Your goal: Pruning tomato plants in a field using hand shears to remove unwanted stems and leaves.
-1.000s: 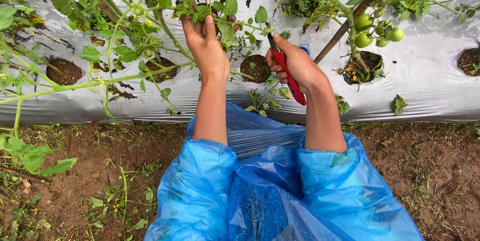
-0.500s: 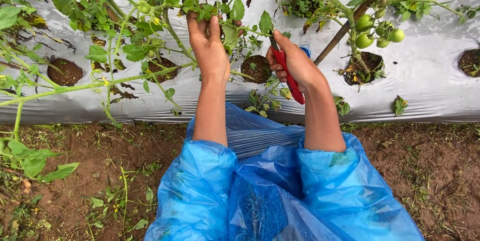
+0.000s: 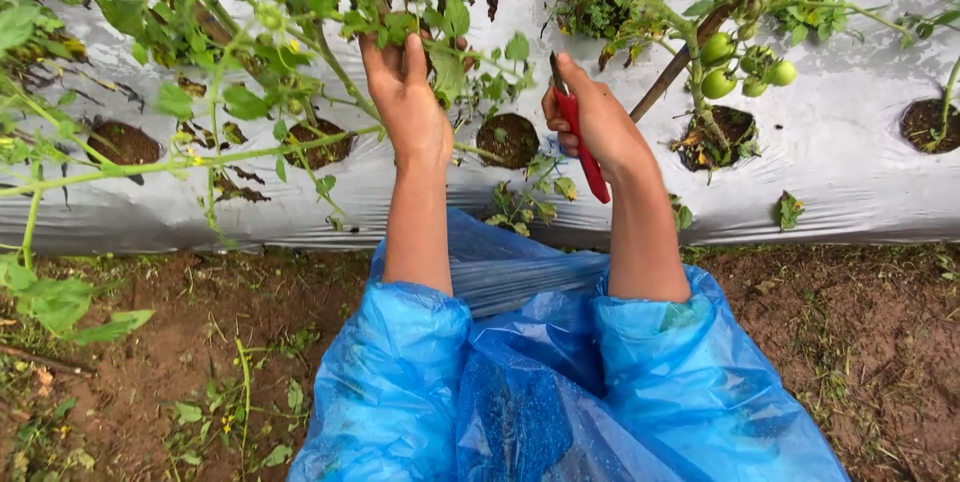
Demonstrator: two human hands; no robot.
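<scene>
Fingers of the left hand (image 3: 408, 102) are curled round a leafy green stem (image 3: 385, 27); right hand (image 3: 592, 117) grips red pruners (image 3: 580, 137), blades up, just right of that stem.

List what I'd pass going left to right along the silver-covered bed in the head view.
Bare planting hole → left hand gripping a leafy tomato stem → right hand holding red-handled pruning shears → green tomatoes → planting hole at the far right.
</scene>
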